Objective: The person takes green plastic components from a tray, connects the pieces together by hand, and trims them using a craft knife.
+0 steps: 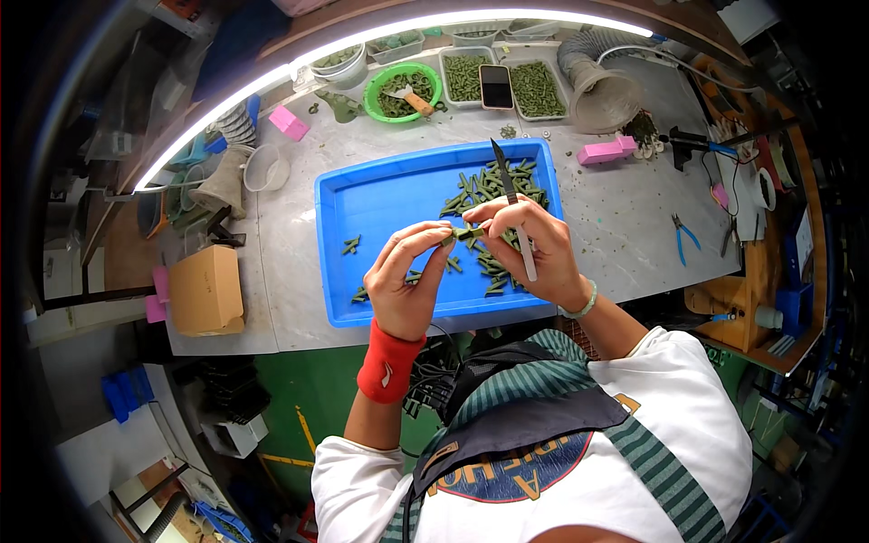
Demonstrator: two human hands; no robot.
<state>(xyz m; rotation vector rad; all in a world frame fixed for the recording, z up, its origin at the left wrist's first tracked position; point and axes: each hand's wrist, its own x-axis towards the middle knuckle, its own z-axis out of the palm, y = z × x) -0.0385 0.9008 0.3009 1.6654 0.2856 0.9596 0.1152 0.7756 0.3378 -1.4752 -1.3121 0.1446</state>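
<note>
Above a blue plastic tray, my two hands meet at a small dark green piece. My left hand, with a red wristband, pinches its left end between thumb and fingertips. On the other side, the fingertips of my right hand touch its right end. That same hand also holds a slim knife with a dark blade and a pale handle, its blade pointing away from me. Short green rods lie heaped in the tray's right part, and a few are scattered at its left. My fingers partly hide the piece.
Behind the tray stand a green bowl with a scraper, rod-filled plastic boxes and a phone. A duct hood, pink blocks and blue-handled pliers are to the right. A cardboard box sits left.
</note>
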